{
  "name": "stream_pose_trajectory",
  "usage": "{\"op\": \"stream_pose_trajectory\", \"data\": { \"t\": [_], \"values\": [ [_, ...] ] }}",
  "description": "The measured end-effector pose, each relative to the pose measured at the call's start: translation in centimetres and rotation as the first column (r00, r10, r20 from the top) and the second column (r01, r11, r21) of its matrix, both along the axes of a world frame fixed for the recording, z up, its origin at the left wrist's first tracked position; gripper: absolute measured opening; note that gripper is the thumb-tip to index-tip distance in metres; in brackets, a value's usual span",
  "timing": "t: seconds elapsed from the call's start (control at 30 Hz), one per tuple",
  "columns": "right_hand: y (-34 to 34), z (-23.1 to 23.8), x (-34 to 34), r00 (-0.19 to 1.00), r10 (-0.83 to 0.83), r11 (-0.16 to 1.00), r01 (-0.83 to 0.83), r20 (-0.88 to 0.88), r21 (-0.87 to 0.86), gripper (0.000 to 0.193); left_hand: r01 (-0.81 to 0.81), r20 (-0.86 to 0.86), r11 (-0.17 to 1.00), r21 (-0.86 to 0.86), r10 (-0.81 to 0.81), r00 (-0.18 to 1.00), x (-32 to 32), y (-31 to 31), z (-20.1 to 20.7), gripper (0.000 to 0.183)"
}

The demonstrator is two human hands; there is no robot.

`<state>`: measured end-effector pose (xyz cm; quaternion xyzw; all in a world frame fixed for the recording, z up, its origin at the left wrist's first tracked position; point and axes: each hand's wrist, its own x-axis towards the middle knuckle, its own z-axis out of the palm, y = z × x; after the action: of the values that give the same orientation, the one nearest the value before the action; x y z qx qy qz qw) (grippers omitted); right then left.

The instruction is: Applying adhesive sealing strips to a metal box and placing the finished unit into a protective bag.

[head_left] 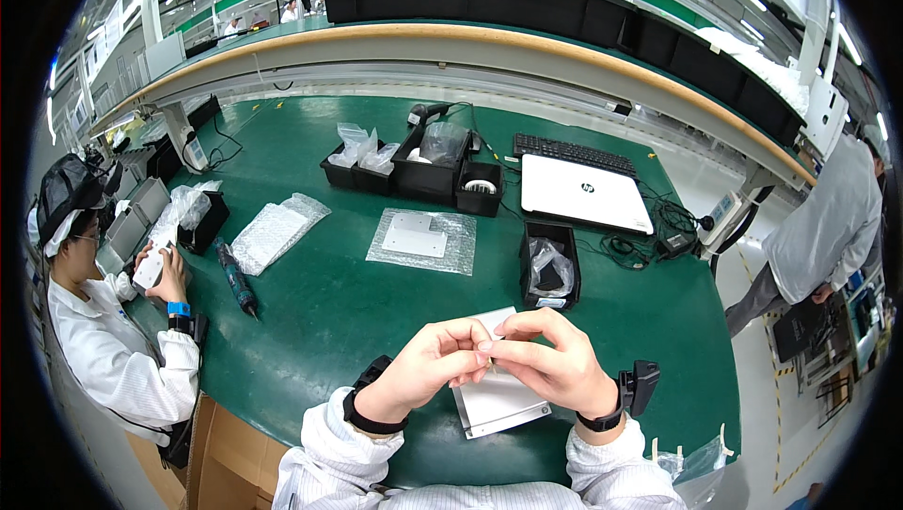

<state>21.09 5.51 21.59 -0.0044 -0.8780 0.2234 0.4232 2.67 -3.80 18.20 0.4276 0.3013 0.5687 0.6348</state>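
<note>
My left hand (435, 361) and my right hand (550, 357) meet fingertip to fingertip over the near part of the green table. Both are closed in a pinch around something tiny that the fingers mostly hide; I cannot make out what it is. Beneath them lies a flat white panel (503, 406), partly covered by the hands, with a small round mark or hole near its lower right corner. Just beyond the hands stands a small black bin (551, 294) with a clear plastic bag (546, 261) and dark contents.
A white metal plate (414, 237) rests on bubble wrap (376, 254). To its left are a bubble-wrapped packet (276, 232) and an electric screwdriver (235, 279). Farther back stand black bins (428, 176), a closed white laptop (583, 192) and a keyboard (574, 152). A co-worker (113, 322) sits at left holding a white part.
</note>
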Motion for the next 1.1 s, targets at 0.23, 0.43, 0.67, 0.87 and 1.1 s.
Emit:
{"op": "stream_pose_trajectory", "data": {
  "t": [0.23, 0.43, 0.67, 0.87, 1.1],
  "values": [
    [-0.2, 0.3, 0.8, 0.996, -0.086, 0.973, 0.077, 0.032, 0.216, 0.038, 0.082, 0.044, 0.996, -0.027, -0.081, 0.996, 0.0, -0.1, 0.2, 0.008],
    [-0.7, 0.5, 1.2, 0.999, -0.045, 0.974, 0.048, -0.019, 0.220, 0.026, 0.129, 0.048, 0.991, -0.033, -0.127, 0.991, 0.4, -0.4, 0.4, 0.010],
    [-2.2, 0.4, 2.1, 0.994, -0.045, 0.981, 0.062, -0.098, 0.183, 0.025, 0.254, 0.211, 0.967, -0.029, -0.242, 0.947, 1.2, -0.8, 0.0, 0.008],
    [-4.0, 0.5, 4.4, 0.983, -0.119, 0.977, 0.140, -0.138, 0.162, 0.027, 0.223, 0.157, 0.975, 0.013, -0.222, 0.962, 2.4, -1.4, -0.1, 0.005],
    [-7.1, -0.6, 7.3, 0.945, -0.309, 0.951, 0.308, -0.105, -0.031, 0.025, -0.096, -0.125, 0.923, 0.372, 0.152, 0.981, 6.5, -3.4, 1.3, 0.017]
  ]
}}
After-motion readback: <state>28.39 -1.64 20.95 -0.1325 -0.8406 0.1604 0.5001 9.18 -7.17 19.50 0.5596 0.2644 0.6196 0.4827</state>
